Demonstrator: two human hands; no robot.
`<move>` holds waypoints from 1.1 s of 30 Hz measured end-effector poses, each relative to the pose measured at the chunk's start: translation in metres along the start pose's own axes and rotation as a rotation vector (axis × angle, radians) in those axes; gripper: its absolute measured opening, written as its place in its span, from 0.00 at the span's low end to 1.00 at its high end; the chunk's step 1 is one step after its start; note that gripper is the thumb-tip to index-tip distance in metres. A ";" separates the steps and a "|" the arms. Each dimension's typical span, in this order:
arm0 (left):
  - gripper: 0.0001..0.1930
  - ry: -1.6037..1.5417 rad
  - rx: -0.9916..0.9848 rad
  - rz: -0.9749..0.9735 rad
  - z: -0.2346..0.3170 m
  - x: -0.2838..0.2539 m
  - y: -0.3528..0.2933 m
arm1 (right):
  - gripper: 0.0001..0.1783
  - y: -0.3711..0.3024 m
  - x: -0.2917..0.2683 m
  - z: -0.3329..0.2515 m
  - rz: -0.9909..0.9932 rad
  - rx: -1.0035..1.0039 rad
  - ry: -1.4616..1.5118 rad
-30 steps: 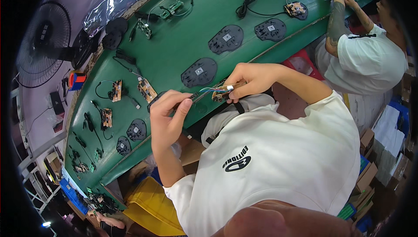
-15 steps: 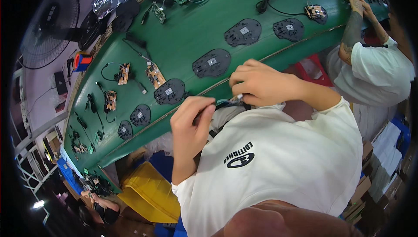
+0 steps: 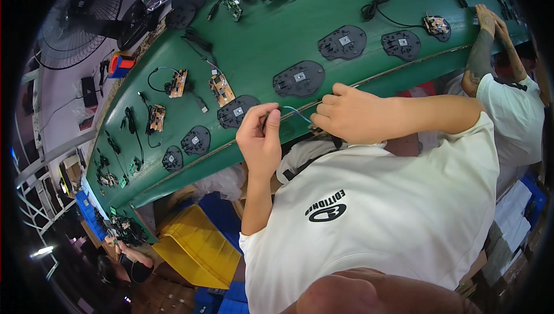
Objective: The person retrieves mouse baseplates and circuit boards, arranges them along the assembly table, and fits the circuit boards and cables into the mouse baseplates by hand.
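Observation:
My left hand (image 3: 259, 138) is closed, thumb against fingers, pinching the dark end of a thin cable (image 3: 296, 112). The cable's bluish wires stretch across to my right hand (image 3: 352, 115), whose fingers are bent down and closed. Under those fingertips shows the edge of a small brownish circuit board (image 3: 317, 131), mostly hidden by the hand. Both hands are held above the near edge of the green conveyor belt (image 3: 254, 60). Just beyond them on the belt lie a black mouse base plate (image 3: 299, 79) and another base plate (image 3: 237, 111) close to my left hand.
Several more base plates line the belt's near side, one at the right carrying a circuit board (image 3: 437, 25). Brown boards with cables (image 3: 221, 88) and green boards (image 3: 232, 6) lie farther over. A co-worker's hands (image 3: 489, 19) are at the right. A yellow bin (image 3: 199, 247) stands below, a fan (image 3: 81, 14) far left.
My left hand has risen slightly and moved right, and the wires between my hands now show more. My right hand has shifted a little right. The whole view has swung slightly.

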State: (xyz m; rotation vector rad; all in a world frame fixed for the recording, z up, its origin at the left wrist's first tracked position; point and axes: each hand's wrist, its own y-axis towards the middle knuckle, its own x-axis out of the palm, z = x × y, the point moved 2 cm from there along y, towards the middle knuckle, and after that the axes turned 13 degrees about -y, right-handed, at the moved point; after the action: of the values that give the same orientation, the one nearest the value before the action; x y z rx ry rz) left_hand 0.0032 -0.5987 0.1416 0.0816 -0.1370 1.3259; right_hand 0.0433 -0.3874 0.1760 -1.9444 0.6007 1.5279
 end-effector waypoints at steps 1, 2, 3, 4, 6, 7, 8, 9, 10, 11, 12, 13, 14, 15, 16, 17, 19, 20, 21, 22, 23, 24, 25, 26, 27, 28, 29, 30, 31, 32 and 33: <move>0.06 -0.008 -0.026 0.027 0.001 -0.003 0.001 | 0.21 0.002 0.000 0.003 0.005 -0.024 0.271; 0.06 -0.006 -0.025 0.032 -0.002 -0.006 0.003 | 0.21 0.004 -0.002 0.004 0.005 -0.030 0.270; 0.06 -0.027 -0.018 0.077 -0.007 -0.009 0.006 | 0.23 0.005 -0.007 0.007 0.063 0.024 0.420; 0.06 -0.047 -0.012 0.123 -0.011 -0.012 0.008 | 0.26 0.006 -0.010 0.010 0.120 0.078 0.570; 0.07 -0.046 -0.021 0.141 -0.013 -0.013 0.011 | 0.30 0.011 -0.002 0.010 0.188 0.048 0.641; 0.07 -0.074 -0.031 0.119 -0.014 -0.011 0.013 | 0.31 0.013 0.001 0.009 0.199 0.029 0.630; 0.07 -0.101 -0.040 0.097 -0.015 -0.009 0.014 | 0.32 0.015 0.005 0.006 0.210 0.011 0.619; 0.07 -0.100 -0.042 0.101 -0.013 -0.009 0.014 | 0.32 0.018 0.010 0.004 0.208 0.009 0.622; 0.07 -0.134 -0.069 0.080 -0.011 -0.008 0.013 | 0.32 0.020 0.015 0.002 0.275 0.099 0.531; 0.07 -0.168 -0.096 0.059 -0.010 -0.008 0.012 | 0.31 0.021 0.021 0.000 0.342 0.189 0.438; 0.07 -0.169 -0.097 0.062 -0.009 -0.009 0.011 | 0.31 0.024 0.029 -0.006 0.340 0.188 0.439; 0.07 -0.185 -0.127 0.060 -0.008 -0.010 0.010 | 0.31 0.024 0.038 -0.012 0.400 0.262 0.353; 0.07 -0.201 -0.157 0.056 -0.008 -0.010 0.010 | 0.31 0.025 0.046 -0.014 0.461 0.337 0.265; 0.07 -0.202 -0.160 0.055 -0.008 -0.010 0.008 | 0.31 0.027 0.053 -0.015 0.459 0.340 0.266; 0.07 -0.216 -0.174 0.038 -0.009 -0.008 0.007 | 0.31 0.029 0.059 -0.015 0.486 0.360 0.264; 0.07 -0.229 -0.188 0.021 -0.010 -0.007 0.006 | 0.30 0.030 0.061 -0.014 0.513 0.380 0.261; 0.07 -0.260 -0.229 -0.007 -0.008 -0.011 0.002 | 0.30 0.033 0.061 -0.011 0.548 0.390 0.245; 0.07 -0.293 -0.267 -0.030 -0.007 -0.012 0.001 | 0.30 0.033 0.060 -0.010 0.581 0.395 0.227; 0.07 -0.293 -0.268 -0.033 -0.007 -0.012 0.000 | 0.30 0.033 0.061 -0.010 0.581 0.398 0.226; 0.07 -0.301 -0.263 -0.022 -0.006 -0.013 -0.001 | 0.29 0.033 0.063 -0.011 0.536 0.363 0.188; 0.07 -0.310 -0.259 -0.012 -0.006 -0.013 0.000 | 0.28 0.033 0.065 -0.011 0.491 0.328 0.150; 0.07 -0.310 -0.258 -0.011 -0.006 -0.016 0.001 | 0.28 0.033 0.063 -0.011 0.491 0.327 0.150; 0.08 -0.337 -0.253 0.003 -0.007 -0.018 0.002 | 0.26 0.031 0.058 -0.013 0.516 0.255 0.115; 0.08 -0.364 -0.248 0.017 -0.009 -0.020 0.004 | 0.23 0.029 0.051 -0.014 0.539 0.183 0.079; 0.08 -0.360 -0.246 0.020 -0.011 -0.020 0.008 | 0.23 0.025 0.041 -0.013 0.543 0.179 0.081; 0.08 -0.269 -0.168 0.064 -0.013 -0.021 0.012 | 0.22 0.020 0.029 -0.014 0.405 0.074 0.298; 0.08 -0.177 -0.091 0.106 -0.014 -0.021 0.014 | 0.20 0.017 0.018 -0.014 0.261 -0.031 0.510; 0.08 -0.174 -0.093 0.106 -0.020 -0.020 0.015 | 0.20 0.016 0.007 -0.010 0.262 -0.031 0.514; 0.07 -0.070 -0.031 0.093 -0.023 -0.019 0.015 | 0.20 0.018 -0.004 -0.002 0.199 0.035 0.758; 0.05 0.035 0.031 0.080 -0.023 -0.018 0.014 | 0.20 0.020 -0.008 0.005 0.132 0.103 1.001; 0.05 0.120 0.017 0.057 -0.023 -0.018 0.015 | 0.21 0.022 -0.005 0.016 0.260 0.061 1.099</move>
State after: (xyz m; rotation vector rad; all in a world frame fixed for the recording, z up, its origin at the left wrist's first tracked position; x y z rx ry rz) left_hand -0.0141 -0.6095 0.1154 0.0127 -0.0265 1.3858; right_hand 0.0160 -0.3925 0.1743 -2.6274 1.3462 0.4000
